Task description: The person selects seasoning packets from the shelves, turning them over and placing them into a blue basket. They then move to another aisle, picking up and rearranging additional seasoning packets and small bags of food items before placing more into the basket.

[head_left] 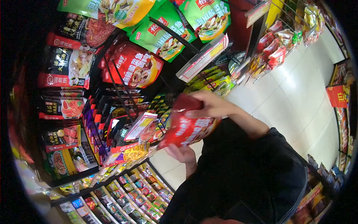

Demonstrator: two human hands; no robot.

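Note:
A red seasoning pouch (pixel 186 128) with white lettering and a food picture is tilted in front of the shelf, held between both hands. My right hand (pixel 210 104) grips its upper end, thumb across the front and fingers behind. At the lower edge, my left hand (pixel 181 154) pinches the pouch; some of its fingers are hidden. Close behind hang patterned packets and a price tag (pixel 141 126). A similar red pouch (pixel 133 67) hangs on a hook to the upper left.
Green pouches (pixel 160 37) hang along the top, with a price label holder (pixel 203 58) sticking out. Black-and-red packets (pixel 65 67) fill the left side. Low shelves (pixel 126 190) hold many small packets. A wire rack (pixel 274 48) stands over the tiled floor (pixel 294 89).

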